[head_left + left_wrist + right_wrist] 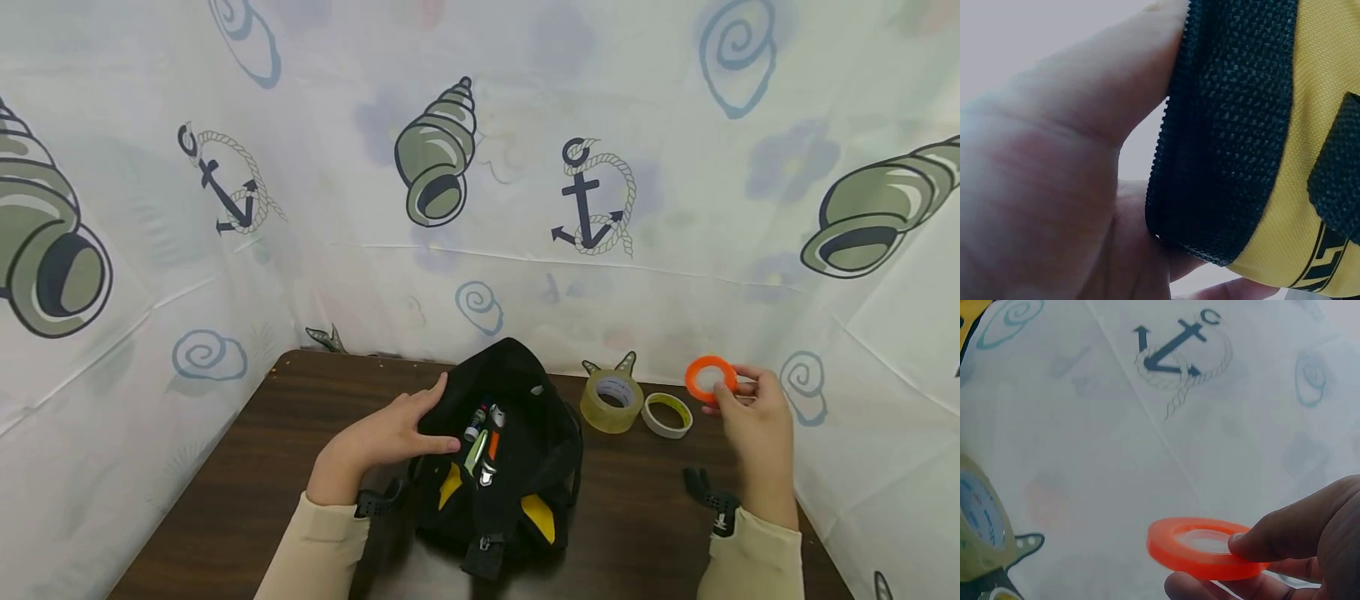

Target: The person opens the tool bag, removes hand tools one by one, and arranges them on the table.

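Note:
My right hand (757, 425) pinches a roll of orange tape (699, 395) between thumb and fingers, raised near the table's back right. In the right wrist view the thumb lies across the upper face of the roll, with fingers beneath. My left hand (386, 432) grips the left rim of an open black bag with yellow patches (538, 517). In the left wrist view its zipper edge (1166, 144) lies between the thumb and the fingers. Inside the bag are a small tube (475, 423), a light green tool (476, 452) and an orange-handled tool (493, 444), their kinds unclear.
A wide roll of clear packing tape (597, 412) stands right of the bag. Beside it lies a narrow white roll of tape (666, 429). The dark wooden table (255, 467) meets a patterned cloth backdrop (517, 308) at the back and sides.

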Tool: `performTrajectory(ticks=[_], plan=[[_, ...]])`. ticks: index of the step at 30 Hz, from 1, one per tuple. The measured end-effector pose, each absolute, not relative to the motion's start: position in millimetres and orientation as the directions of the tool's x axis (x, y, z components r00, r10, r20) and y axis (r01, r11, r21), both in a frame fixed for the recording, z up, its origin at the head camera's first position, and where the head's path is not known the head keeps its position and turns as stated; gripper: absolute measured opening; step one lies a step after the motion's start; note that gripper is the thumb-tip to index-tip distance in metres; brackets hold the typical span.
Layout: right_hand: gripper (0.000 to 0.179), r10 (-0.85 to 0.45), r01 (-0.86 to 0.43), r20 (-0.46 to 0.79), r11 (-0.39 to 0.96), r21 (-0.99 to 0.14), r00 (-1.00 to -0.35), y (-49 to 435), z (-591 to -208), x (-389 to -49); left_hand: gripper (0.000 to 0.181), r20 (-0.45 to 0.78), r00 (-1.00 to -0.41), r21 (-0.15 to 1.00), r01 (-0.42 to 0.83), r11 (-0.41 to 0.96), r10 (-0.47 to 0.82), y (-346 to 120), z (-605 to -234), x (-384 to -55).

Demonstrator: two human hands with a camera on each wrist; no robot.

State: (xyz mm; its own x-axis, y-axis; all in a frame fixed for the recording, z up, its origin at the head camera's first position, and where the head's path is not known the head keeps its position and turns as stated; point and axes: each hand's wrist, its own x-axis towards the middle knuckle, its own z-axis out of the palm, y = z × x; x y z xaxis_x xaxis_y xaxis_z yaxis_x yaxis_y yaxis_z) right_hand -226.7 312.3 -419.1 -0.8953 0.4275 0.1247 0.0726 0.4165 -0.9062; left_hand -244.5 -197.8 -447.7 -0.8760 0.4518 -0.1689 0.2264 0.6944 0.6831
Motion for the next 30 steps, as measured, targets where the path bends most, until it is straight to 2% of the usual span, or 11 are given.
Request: performTrajectory(ticks=[10,17,30], plan=[[0.063,0.493,0.217,0.004,0.391,-0.895,-0.87,347,-448,-241,0.116,-0.168,-0.878,0.682,0.225,0.696,0.448,-198,-449,-245],[0.062,0.527,0.279,-0.063,0.341,-0.898,-0.848,366,-481,-249,0.116,-0.172,-0.876,0.679,0.226,0.699,0.451,-198,-449,-244],[0.063,0.584,0.27,-0.114,0.187,-0.944,-0.803,383,-544,-261,0.116,-0.162,-0.877,0.678,0.234,0.697,0.453,-197,-447,-244]])
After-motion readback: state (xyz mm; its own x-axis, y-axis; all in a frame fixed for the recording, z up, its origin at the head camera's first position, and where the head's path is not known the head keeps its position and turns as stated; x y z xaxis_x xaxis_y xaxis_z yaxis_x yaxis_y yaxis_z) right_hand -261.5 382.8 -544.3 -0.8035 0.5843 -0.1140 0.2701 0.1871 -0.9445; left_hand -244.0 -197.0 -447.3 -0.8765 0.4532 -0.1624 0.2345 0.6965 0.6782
